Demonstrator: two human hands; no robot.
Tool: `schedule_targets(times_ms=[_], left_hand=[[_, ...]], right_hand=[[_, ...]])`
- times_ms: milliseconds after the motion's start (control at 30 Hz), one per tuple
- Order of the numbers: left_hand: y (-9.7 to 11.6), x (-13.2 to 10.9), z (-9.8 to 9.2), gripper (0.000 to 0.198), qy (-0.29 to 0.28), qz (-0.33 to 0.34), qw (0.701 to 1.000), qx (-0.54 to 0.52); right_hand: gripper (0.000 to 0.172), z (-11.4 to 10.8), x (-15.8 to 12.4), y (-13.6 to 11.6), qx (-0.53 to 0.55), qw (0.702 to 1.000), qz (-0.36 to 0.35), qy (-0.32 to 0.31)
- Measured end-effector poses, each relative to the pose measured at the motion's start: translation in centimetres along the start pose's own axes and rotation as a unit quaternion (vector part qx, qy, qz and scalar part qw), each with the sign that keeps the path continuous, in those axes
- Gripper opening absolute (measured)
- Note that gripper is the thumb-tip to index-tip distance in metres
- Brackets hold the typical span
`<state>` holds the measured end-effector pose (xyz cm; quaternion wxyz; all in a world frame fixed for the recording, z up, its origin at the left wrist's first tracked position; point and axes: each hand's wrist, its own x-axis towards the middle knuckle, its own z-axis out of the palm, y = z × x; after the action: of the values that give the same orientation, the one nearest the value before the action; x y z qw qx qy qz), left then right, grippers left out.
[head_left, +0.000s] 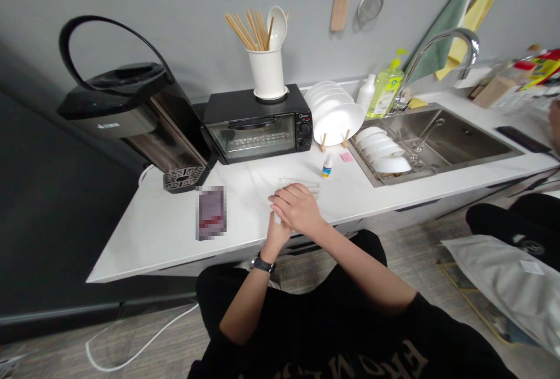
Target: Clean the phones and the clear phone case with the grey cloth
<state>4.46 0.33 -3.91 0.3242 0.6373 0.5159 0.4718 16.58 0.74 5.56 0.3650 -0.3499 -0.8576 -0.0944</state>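
My right hand (300,210) lies over my left hand (279,232), its fingers wrapped round it, at the front part of the white countertop (170,256). Most of the left hand's fingers are hidden beneath, and whether something small is between the palms cannot be seen. A dark watch (263,263) is on the left wrist. Just behind the hands lies a clear, thin object (311,185), partly covered and too faint to name. A small white bottle with a blue and yellow label (326,167) stands beyond it, near a pink sticky note (346,157).
A blurred-out flat item (212,213) lies left of the hands. Behind stand a drinks dispenser (144,116), a toaster oven (258,128) bearing a chopstick holder (266,73), and racked plates (339,122). Rightward are bowls (385,151), a sink (476,160), a phone (522,139) and another person's hand (555,125).
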Motion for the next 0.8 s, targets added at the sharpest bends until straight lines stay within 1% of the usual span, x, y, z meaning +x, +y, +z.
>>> schedule_targets(times_ms=[33,67,167,233,267,333,433,500,533,567,600,633,700,800], left_hand=[[0.0,0.0,0.0,0.012,-0.008,-0.005,1.0,-0.006],[0.1,0.0,0.0,0.015,-0.016,-0.011,1.0,-0.012],[0.5,0.1,0.0,0.022,-0.027,-0.014,0.999,-0.025],[0.7,0.2,-0.1,0.023,-0.03,-0.014,0.999,-0.029],[0.7,0.2,-0.1,0.023,-0.031,-0.012,0.999,-0.025],[0.6,0.1,-0.3,0.019,-0.027,-0.005,1.0,-0.011],[0.2,0.0,-0.4,0.007,-0.008,0.007,1.0,0.005],[0.1,-0.1,-0.4,0.011,0.007,0.009,1.0,0.015],[0.0,-0.1,-0.4,0.009,0.01,0.009,1.0,0.02],[0.0,-0.2,-0.4,0.007,0.009,0.01,1.0,0.022],[0.0,-0.2,-0.4,0.005,0.003,0.012,1.0,0.023],[0.1,-0.2,-0.4,0.005,-0.005,0.013,1.0,0.022],[0.2,-0.2,-0.3,0.009,-0.023,0.01,1.0,0.017],[0.3,-0.1,-0.3,0.018,-0.033,0.002,0.999,0.009]], right_hand=[[0.03,0.0,-0.4,0.5,0.012,1.0,0.025,0.003],[0.034,0.0,-0.8,1.1,0.029,0.997,0.067,0.01],[0.047,0.2,-1.8,2.4,0.073,0.976,0.2,0.044],[0.048,0.4,-1.9,2.2,0.072,0.967,0.239,0.055],[0.046,0.4,-1.8,1.9,0.062,0.968,0.238,0.057],[0.036,0.4,-1.3,0.9,0.036,0.978,0.199,0.052],[0.023,0.3,-0.3,-0.2,-0.006,0.997,0.075,0.031],[0.024,0.3,0.0,-0.4,-0.027,1.0,-0.005,0.013],[0.025,0.3,0.0,-0.3,-0.036,0.999,-0.029,0.008],[0.027,0.3,0.0,-0.1,-0.043,0.998,-0.039,0.007],[0.028,0.3,-0.2,0.1,-0.049,0.998,-0.033,0.01],[0.03,0.4,-0.3,0.3,-0.049,0.999,-0.011,0.019],[0.036,0.4,-0.7,0.7,-0.021,0.996,0.07,0.046],[0.046,0.5,-1.0,0.9,0.053,0.976,0.195,0.086]])
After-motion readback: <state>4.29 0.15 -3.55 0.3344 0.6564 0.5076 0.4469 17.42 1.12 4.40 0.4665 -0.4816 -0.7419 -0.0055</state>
